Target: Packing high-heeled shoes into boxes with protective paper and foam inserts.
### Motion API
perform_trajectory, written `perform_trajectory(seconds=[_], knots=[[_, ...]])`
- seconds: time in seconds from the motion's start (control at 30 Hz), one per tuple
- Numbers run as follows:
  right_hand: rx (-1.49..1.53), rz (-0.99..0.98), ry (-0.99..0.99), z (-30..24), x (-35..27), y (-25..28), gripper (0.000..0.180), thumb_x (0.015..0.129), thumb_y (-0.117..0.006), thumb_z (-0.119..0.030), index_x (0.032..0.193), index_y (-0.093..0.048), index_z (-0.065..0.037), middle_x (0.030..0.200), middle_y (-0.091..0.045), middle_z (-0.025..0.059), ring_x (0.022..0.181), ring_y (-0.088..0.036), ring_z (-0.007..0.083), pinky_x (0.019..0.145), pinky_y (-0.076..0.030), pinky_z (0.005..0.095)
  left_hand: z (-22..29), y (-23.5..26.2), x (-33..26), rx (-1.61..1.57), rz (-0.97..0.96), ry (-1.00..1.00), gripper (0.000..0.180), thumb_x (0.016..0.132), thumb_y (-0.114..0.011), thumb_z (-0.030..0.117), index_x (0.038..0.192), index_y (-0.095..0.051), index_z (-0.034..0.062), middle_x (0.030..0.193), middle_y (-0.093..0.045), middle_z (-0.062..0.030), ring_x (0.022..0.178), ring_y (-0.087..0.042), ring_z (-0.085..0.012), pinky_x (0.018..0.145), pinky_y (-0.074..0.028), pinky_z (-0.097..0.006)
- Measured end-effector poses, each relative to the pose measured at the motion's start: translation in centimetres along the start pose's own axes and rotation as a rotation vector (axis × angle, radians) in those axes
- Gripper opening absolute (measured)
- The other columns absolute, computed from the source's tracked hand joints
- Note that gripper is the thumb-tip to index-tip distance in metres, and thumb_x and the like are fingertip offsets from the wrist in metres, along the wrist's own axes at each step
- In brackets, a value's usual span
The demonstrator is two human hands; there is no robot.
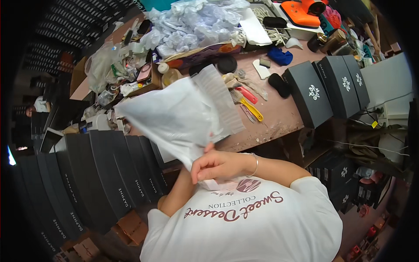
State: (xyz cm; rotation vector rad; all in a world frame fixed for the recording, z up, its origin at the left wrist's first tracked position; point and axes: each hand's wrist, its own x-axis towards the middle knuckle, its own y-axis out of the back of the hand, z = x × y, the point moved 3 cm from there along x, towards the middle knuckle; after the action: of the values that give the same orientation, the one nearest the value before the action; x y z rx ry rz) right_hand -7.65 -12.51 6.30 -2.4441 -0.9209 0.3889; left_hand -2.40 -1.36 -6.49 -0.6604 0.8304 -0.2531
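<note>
White bag pinched at its lower end

The right hand (218,166) closes around the bunched lower end of a white bag (179,114), whose long axis fans up toward eleven o'clock over the table (279,115). The left hand is hidden beneath, its grip impossible to tell; black boxes (100,174) sit at nine o'clock.

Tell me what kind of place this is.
Probably a packing or craft workshop. Stacks of black boxes stand beside a cluttered pink worktable, with a heap of crumpled tissue paper and hand tools on it. The right hand holds a white bag.
</note>
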Motion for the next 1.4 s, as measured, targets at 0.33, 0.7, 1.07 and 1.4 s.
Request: perform_trajectory(seconds=[0.33, 0.7, 1.07, 1.4], knots=[[-0.664, 0.354, 0.019, 2.0, -1.8, 7.1, 0.088, 0.081, -0.068, -0.023, 0.149, -0.013, -0.008, 0.144, -0.034, 0.0223, 0.123, -0.047, 0.0304, 0.1, -0.038, 0.0358, 13.6, 0.6, -1.3, 1.012, -0.064, -0.347, 0.069, 0.071, -0.066, -0.011, 0.135, -0.043, 0.002, 0.124, -0.055, -0.0104, 0.111, -0.054, -0.0182, 0.093, -0.045, -0.031], [-1.198, 0.766, -0.029, 3.9, -0.5, 13.1, 0.073, 0.079, -0.069, -0.014, 0.139, -0.03, 0.001, 0.125, -0.044, 0.0292, 0.117, -0.045, 0.0437, 0.098, -0.04, 0.0409, -1.5, 1.5, 14.0, 1.004, 0.347, -0.259, 0.091, 0.078, -0.071, 0.029, 0.143, -0.018, -0.0079, 0.144, -0.03, -0.0285, 0.133, -0.034, -0.0347, 0.108, -0.029, -0.037], [-1.273, 0.452, 0.206, 5.3, 5.8, 10.8, 0.045, 0.077, -0.057, -0.01, 0.121, -0.051, 0.0, 0.072, -0.059, 0.0135, 0.062, -0.061, 0.0296, 0.054, -0.048, 0.0404, -0.8, 4.9, 12.6, 0.075, 0.223, -0.099, 0.061, 0.083, -0.061, 0.005, 0.136, -0.031, -0.0002, 0.128, -0.047, -0.0171, 0.116, -0.05, -0.0284, 0.097, -0.042, -0.037], [-1.108, 1.168, 0.032, 3.0, -4.6, 17.6, 0.046, 0.084, -0.054, 0.002, 0.129, -0.05, -0.006, 0.089, -0.059, 0.0124, 0.075, -0.058, 0.0208, 0.07, -0.048, 0.0299, -2.4, -0.1, 14.9, 0.928, 0.394, -0.364, 0.072, 0.085, -0.063, 0.011, 0.143, -0.022, -0.0018, 0.138, -0.039, -0.0207, 0.127, -0.04, -0.0323, 0.107, -0.03, -0.037]])
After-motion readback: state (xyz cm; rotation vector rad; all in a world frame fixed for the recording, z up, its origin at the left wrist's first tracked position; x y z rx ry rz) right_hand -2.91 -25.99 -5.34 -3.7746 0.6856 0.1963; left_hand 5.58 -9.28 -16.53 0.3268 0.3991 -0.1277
